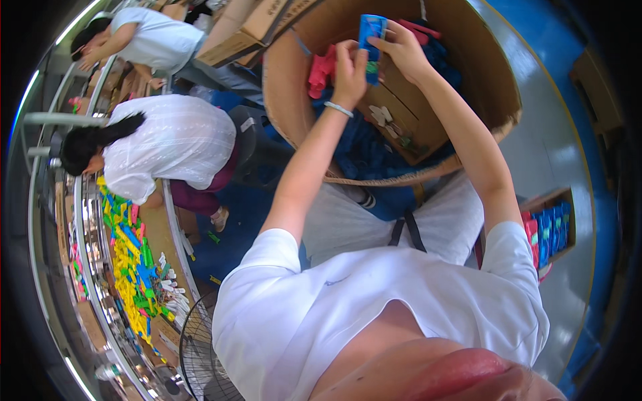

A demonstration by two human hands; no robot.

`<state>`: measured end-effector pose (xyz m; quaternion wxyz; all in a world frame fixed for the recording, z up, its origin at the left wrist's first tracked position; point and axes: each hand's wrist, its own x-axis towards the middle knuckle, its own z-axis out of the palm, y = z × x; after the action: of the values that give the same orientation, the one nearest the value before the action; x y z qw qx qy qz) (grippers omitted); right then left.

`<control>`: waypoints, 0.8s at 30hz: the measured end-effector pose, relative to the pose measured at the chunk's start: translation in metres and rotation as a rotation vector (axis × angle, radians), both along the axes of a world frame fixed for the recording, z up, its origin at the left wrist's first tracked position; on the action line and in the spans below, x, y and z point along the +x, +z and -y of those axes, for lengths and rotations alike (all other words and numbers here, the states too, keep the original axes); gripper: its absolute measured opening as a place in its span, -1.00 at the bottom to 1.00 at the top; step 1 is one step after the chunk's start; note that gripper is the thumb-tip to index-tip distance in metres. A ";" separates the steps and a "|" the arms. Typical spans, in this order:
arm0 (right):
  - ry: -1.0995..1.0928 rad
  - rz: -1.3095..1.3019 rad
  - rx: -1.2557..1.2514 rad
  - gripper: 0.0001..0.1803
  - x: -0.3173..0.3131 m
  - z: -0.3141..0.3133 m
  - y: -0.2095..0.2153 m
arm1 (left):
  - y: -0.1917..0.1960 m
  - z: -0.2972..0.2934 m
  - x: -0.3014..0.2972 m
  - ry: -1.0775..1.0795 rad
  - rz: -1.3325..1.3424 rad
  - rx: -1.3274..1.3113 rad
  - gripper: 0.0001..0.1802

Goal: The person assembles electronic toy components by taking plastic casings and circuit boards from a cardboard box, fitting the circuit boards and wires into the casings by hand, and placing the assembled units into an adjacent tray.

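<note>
Both my hands are raised over a big round cardboard bin [515, 73]. Between them is a small upright blue pack [372, 28] with a green patch low on it. My left hand [350, 75], with a pale band at its wrist, is closed round the pack's left side. From the right, my right hand [405, 52] grips it with the thumb across its front. Pink-red pieces [322, 72] lie in the bin beside my left hand. Below my hands are dark blue pieces [358, 147], a cardboard flap [408, 110] and some white pieces [382, 115].
At left, a long workbench [160, 230] bears a heap of yellow, green and blue pieces [130, 254]. Two co-workers [174, 137] are beside it. A wire fan guard [200, 347] stands near my left side. To my right is a carton [565, 244] of red and blue packs.
</note>
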<state>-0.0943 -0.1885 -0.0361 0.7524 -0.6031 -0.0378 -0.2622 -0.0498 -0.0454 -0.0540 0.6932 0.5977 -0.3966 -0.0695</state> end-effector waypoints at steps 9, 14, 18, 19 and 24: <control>-0.336 0.034 -0.171 -0.59 -0.063 -0.001 0.057 | 0.080 0.007 -0.053 0.046 0.260 0.143 -0.60; -0.427 0.108 -0.186 -0.39 -0.184 -0.001 0.073 | 0.130 -0.018 -0.117 -0.310 -0.059 0.256 -0.66; -0.925 0.157 -1.214 -0.29 -0.297 -0.031 0.062 | 0.127 -0.039 -0.167 -0.488 -0.100 0.555 -0.66; -0.926 0.150 -1.425 -0.29 -0.320 -0.039 0.061 | 0.123 -0.044 -0.180 -0.554 -0.096 0.656 -0.63; -0.818 -0.128 -1.403 -0.47 -0.403 -0.054 -0.008 | 0.080 -0.034 -0.231 -0.921 -0.451 0.720 -0.50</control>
<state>-0.4975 -0.1343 -0.0437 0.0450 -0.9139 0.0732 -0.3967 -0.2811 -0.0111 0.0261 0.4137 0.5322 -0.4093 -0.6149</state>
